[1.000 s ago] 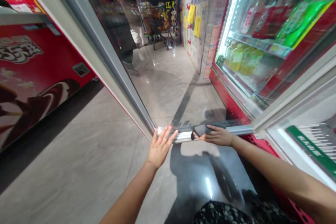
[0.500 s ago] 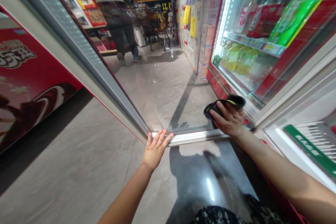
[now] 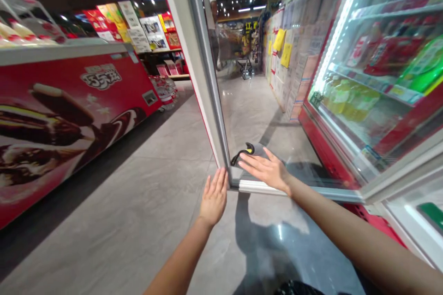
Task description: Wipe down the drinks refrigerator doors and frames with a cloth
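Observation:
The glass door (image 3: 249, 115) of a fridge stands swung out in front of me, with a pale frame (image 3: 194, 55) and a white bottom rail (image 3: 294, 190). My right hand (image 3: 265, 169) presses a dark grey cloth (image 3: 256, 149) with yellow trim flat against the lower glass, near the free-edge corner. Its fingers are stretched over the cloth, and part of the cloth is hidden beneath them. My left hand (image 3: 215, 198) rests with straight fingers against the door's lower outer corner, holding nothing.
A red ice-cream freezer (image 3: 134, 78) runs along the left. Through the glass are a lit drinks fridge (image 3: 332, 69), stacked cartons (image 3: 297, 83), a shopping cart (image 3: 245, 67) and a person (image 3: 209, 4). Bottle packs (image 3: 166, 92) stand beyond the freezer. Grey tiles (image 3: 148, 203) cover the floor.
My right hand has slid the cloth leftward along the bottom of the glass, from near the hinge side to the free edge. My left hand has stayed at the corner. The view has turned left.

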A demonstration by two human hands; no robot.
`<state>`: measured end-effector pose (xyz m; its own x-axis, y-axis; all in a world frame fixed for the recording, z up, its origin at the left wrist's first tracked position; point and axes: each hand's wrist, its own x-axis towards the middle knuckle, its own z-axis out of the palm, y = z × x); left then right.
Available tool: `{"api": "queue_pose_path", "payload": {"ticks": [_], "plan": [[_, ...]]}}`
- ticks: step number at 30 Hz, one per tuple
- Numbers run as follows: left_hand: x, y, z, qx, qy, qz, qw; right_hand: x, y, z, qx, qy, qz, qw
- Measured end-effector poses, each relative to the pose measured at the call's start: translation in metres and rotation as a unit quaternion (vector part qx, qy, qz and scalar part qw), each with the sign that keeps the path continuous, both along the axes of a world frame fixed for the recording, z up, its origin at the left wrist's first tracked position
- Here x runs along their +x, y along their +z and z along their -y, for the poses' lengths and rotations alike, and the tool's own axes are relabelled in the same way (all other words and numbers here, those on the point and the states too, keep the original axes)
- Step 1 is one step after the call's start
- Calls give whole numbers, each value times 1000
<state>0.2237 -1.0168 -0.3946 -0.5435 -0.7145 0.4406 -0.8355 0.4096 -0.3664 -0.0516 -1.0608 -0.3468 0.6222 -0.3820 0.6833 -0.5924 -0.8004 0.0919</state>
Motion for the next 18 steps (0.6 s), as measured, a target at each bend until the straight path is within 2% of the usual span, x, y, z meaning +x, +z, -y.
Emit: {"api": "queue_pose_path", "payload": {"ticks": [2,5,8,10,12,14,18], "plan": [[7,4,-3,-4,27,-14,1000,25,16,8,-73,28,-78,994],[11,10,-6,-11,66,-35,997,49,27,15,-125,74,-158,977],[12,20,-6,-32,78,-49,995,57,35,18,-159,51,-152,974],[9,32,-1,-54,68,-60,994,59,50,20,-167,30,-130,977],[4,51,10,-88,57,-79,991,61,78,25,-182,8,-104,978],[-5,79,24,-125,44,-98,986,64,118,30,-220,-18,-79,972],[-32,156,54,-200,19,-149,968,68,212,36,-287,-44,-47,956]]}}
